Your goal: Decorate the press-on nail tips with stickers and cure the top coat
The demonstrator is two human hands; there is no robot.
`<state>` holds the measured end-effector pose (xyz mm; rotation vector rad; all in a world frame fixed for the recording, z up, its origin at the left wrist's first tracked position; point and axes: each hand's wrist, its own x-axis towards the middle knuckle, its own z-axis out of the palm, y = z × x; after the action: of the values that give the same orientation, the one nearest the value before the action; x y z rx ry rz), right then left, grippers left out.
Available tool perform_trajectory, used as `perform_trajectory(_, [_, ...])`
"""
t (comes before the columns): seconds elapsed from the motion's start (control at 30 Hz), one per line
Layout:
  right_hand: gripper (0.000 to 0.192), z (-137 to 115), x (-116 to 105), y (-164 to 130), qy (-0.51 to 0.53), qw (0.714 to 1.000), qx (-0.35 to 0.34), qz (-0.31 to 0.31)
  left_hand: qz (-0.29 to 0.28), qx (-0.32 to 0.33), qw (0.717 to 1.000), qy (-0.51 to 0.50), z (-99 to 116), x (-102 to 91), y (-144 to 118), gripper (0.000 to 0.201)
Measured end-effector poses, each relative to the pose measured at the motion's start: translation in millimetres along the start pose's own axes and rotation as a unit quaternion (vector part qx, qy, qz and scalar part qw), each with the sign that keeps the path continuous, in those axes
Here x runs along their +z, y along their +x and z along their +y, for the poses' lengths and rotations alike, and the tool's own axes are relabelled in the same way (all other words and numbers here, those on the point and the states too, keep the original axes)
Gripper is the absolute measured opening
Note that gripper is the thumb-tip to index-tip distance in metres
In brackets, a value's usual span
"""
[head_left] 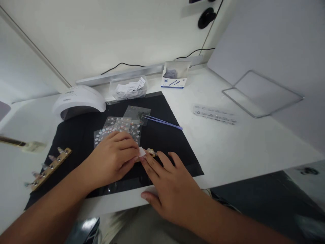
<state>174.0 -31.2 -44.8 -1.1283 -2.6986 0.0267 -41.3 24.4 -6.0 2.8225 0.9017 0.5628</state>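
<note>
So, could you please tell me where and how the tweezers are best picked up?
I'd pinch the tweezers across both blue arms, around the middle, coming from the right with the right hand. Their thin tips point left over a clear sheet, while the joined end points right, towards the edge of the black mat, so that side seems easier.

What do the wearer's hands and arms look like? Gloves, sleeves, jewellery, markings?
Left hand and right hand: both ungloved, five-fingered human hands. The forearms are bare as far as they show, no sleeves in view. No watch, bracelet or ring visible, and no cables or clear markings. Nail detail is too small to tell.
</note>
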Motion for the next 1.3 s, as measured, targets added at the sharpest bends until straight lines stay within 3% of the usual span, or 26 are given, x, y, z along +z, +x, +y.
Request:
perform_trajectory(0.3, [0.065,0.5,-3.5,-6.2,0.013,1.0,-0.004,0.004,0.052,0.011,0.998,-0.03,-9.2,-17.9,-8.6,0.009])
perform_trajectory(0.47, [0.058,-4.5,-7.6,-12.3,0.047,0.999,-0.021,0.0,-0.007,0.035,0.999,-0.032,-10.9,-23.7,-10.7,0.014])
perform_trajectory(0.67, [0.064,-18.2,-4.7,-0.9,0.072,0.997,0.001,-0.038,-0.065,0.03,0.997,-0.013,-5.0,-19.5,-8.4,0.017])
perform_trajectory(1.3, [0.067,-30.2,5.8,13.3,0.056,0.997,0.043,-0.018,-0.043,-0.031,0.999,0.0,-2.8,-8.5,-6.6,0.02])
